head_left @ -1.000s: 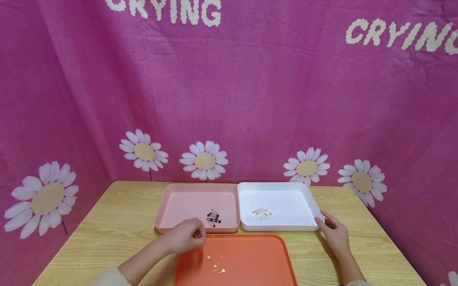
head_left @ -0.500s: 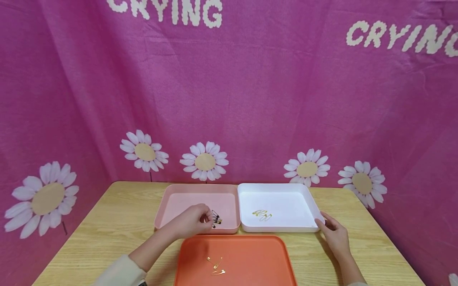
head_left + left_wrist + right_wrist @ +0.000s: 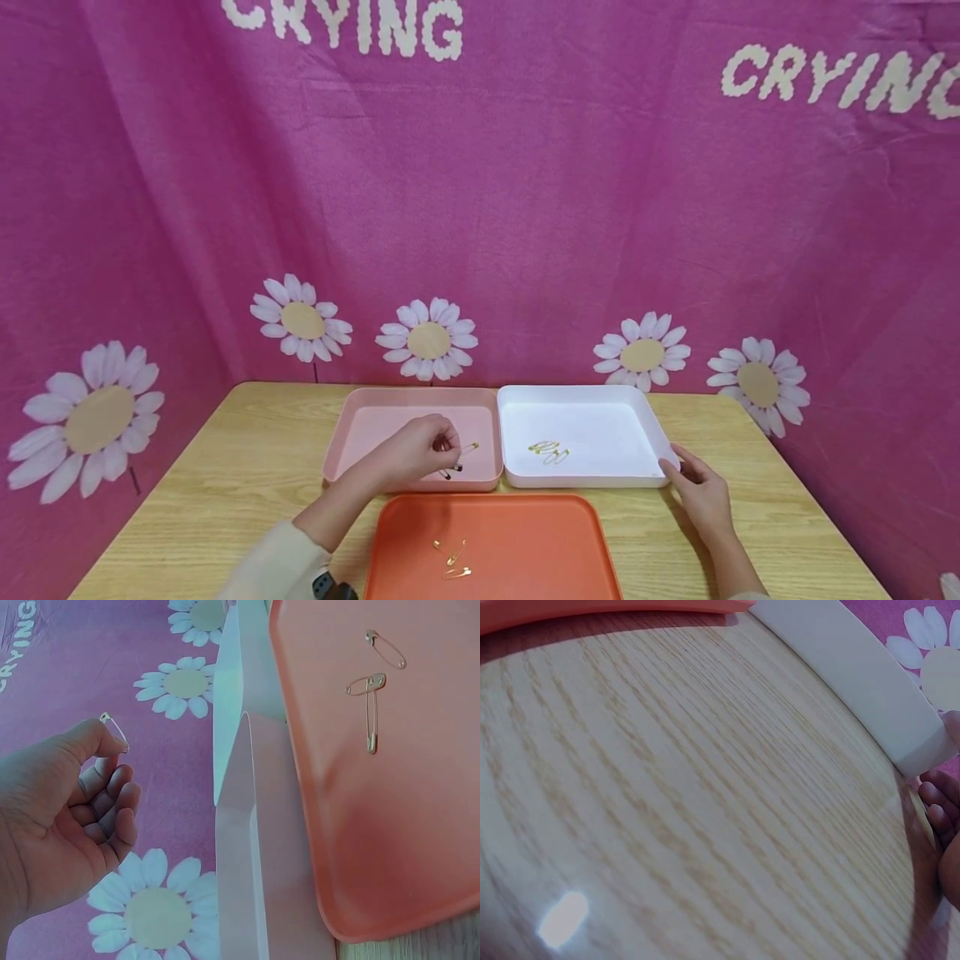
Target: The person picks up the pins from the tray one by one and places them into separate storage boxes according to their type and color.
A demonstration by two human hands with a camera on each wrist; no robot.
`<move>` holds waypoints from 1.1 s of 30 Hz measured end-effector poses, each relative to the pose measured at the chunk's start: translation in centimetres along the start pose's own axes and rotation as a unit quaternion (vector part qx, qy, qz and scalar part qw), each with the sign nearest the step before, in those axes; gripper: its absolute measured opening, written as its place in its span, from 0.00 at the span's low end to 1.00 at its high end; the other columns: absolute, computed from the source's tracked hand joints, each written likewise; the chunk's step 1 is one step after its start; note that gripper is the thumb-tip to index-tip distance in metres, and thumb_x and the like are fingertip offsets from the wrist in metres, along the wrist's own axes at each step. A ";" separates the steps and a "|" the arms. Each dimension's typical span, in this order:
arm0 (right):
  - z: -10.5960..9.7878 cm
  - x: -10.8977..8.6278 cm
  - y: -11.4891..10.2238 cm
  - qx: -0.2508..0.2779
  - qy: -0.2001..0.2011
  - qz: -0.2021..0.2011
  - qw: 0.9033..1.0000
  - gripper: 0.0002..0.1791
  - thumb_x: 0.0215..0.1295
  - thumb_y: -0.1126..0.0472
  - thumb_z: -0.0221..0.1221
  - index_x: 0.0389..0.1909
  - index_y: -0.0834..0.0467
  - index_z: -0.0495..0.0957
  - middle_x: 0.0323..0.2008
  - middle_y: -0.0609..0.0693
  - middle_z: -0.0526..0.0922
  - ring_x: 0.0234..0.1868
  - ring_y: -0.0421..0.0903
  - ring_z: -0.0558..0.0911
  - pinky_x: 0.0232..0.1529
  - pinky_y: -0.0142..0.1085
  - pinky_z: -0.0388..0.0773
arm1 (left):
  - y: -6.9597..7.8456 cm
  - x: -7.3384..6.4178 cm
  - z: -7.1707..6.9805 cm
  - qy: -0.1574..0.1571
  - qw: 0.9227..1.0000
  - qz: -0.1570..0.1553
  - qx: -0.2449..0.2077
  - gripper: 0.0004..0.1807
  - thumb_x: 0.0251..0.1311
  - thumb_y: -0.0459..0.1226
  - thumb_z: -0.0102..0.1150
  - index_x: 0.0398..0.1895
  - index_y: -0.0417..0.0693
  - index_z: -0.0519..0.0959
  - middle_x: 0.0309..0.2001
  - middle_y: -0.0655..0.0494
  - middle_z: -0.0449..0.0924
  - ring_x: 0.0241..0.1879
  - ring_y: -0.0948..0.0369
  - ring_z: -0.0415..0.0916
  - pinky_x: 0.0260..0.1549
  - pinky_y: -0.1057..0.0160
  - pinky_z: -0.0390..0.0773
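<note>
My left hand (image 3: 420, 450) pinches a gold safety pin (image 3: 105, 718) between thumb and forefinger above the pink tray (image 3: 375, 425). Its other fingers are curled in the left wrist view. Below it, black safety pins (image 3: 457, 467) lie in the pink tray, partly hidden by the hand. My right hand (image 3: 703, 496) grips the right front corner of the white tray (image 3: 600, 425), thumb at the rim and fingers outside. Several gold safety pins (image 3: 553, 452) lie in that white tray. More gold safety pins (image 3: 457, 572) rest on the orange tray (image 3: 540, 542) in front.
The pink and white trays stand side by side at the back of the wooden table (image 3: 277, 425). A magenta curtain (image 3: 525, 208) with daisies hangs behind and at both sides. The orange tray sits close before the pink and white ones.
My left hand has moved forward and right, from the orange tray's back left corner to above the pink tray, bringing the gold safety pin along. The right hand stays at the white tray.
</note>
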State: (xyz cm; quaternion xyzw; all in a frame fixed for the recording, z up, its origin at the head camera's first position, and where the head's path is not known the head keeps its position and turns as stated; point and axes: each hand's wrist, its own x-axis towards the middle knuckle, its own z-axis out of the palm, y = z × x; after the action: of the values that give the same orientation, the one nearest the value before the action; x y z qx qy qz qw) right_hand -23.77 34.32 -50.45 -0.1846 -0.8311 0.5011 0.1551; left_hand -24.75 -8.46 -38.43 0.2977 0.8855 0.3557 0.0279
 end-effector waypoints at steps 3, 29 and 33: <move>0.0 0.1 0.1 0.001 0.001 0.002 1.000 0.31 0.58 0.44 0.61 0.59 0.56 0.73 0.28 0.27 0.71 0.33 0.26 0.68 0.33 0.20 0.68 | 0.0 0.2 0.1 -0.001 1.000 -0.003 -0.004 0.03 0.52 0.31 0.56 0.23 0.46 0.76 0.24 0.61 0.72 0.27 0.66 0.68 0.30 0.71 0.71; -0.1 0.0 -0.1 -0.013 -0.004 0.006 1.000 0.31 0.57 0.42 0.60 0.60 0.54 0.73 0.29 0.29 0.71 0.34 0.28 0.68 0.34 0.20 0.67 | 0.1 4.0 1.7 0.010 1.000 -0.008 -0.022 0.04 0.52 0.30 0.55 0.22 0.45 0.76 0.22 0.60 0.68 0.25 0.65 0.66 0.25 0.71 0.68; -0.1 -0.1 -0.1 -0.017 -0.004 0.007 1.000 0.31 0.58 0.42 0.60 0.60 0.53 0.73 0.31 0.31 0.72 0.34 0.27 0.68 0.34 0.19 0.66 | 0.3 4.6 2.0 0.010 0.999 -0.025 -0.035 0.03 0.53 0.31 0.55 0.24 0.45 0.76 0.23 0.60 0.69 0.25 0.65 0.66 0.24 0.71 0.68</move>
State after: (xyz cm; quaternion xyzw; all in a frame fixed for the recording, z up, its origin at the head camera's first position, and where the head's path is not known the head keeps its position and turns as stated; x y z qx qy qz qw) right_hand -23.71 34.30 -50.31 -0.1910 -0.8389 0.4884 0.1456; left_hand -27.86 -4.52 -38.99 0.2706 0.8797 0.3890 0.0383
